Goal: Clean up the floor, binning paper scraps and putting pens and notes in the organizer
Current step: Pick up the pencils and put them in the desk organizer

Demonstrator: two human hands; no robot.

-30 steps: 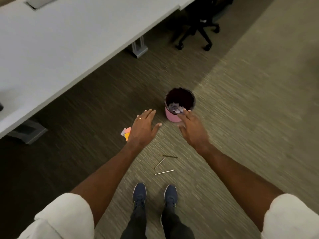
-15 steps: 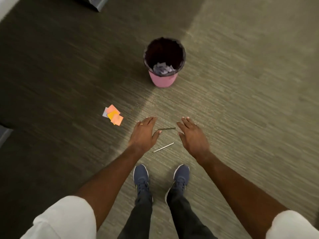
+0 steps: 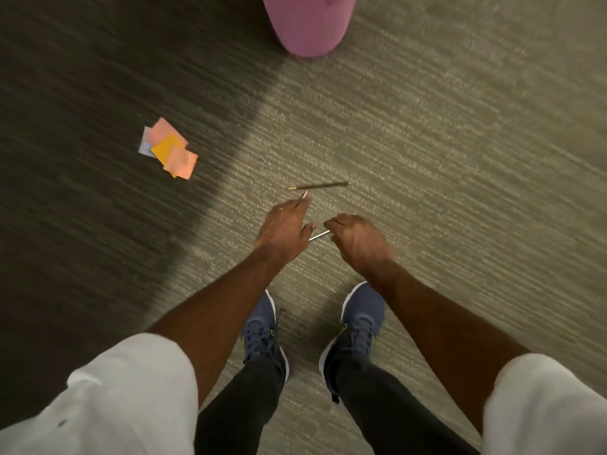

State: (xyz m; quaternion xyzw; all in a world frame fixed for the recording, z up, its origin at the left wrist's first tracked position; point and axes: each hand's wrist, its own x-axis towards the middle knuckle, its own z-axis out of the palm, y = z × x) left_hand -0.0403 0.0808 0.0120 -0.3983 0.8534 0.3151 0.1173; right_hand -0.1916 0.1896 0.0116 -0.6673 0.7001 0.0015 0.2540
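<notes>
1. The person bends over the floor with both arms reaching down. The left hand (image 3: 284,229) and the right hand (image 3: 359,244) are near each other in the middle of the frame.
2. A silver pen (image 3: 318,236) lies slanted on the carpet between the two hands. Its upper end meets the curled fingers (image 3: 338,221) of the right hand, and its lower end is just beside the left thumb. The picture is blurred there, so I cannot tell if these fingers pinch the pen or only touch it.
3. The fingers (image 3: 297,206) of the left hand are together and bent downward. The pinkish tip of a third pen (image 3: 305,194) sticks out just past them. I cannot tell if they hold it or only cover it.
4. A dark pen (image 3: 320,185) lies almost level just above the left fingertips, apart from both hands.
5. Some paper notes (image 3: 169,152), orange, pink and pale blue, overlap in a small pile at the left of the frame, well apart from the hands.
6. A pink bin (image 3: 308,27) stands at the top centre; only its lower wall shows.
7. The carpet floor (image 3: 460,159) is grey-green and ribbed, in dark shadow on the left side. Navy shoes (image 3: 261,333) and dark trousers are at the bottom centre, and white sleeves (image 3: 124,395) fill the lower corners.
</notes>
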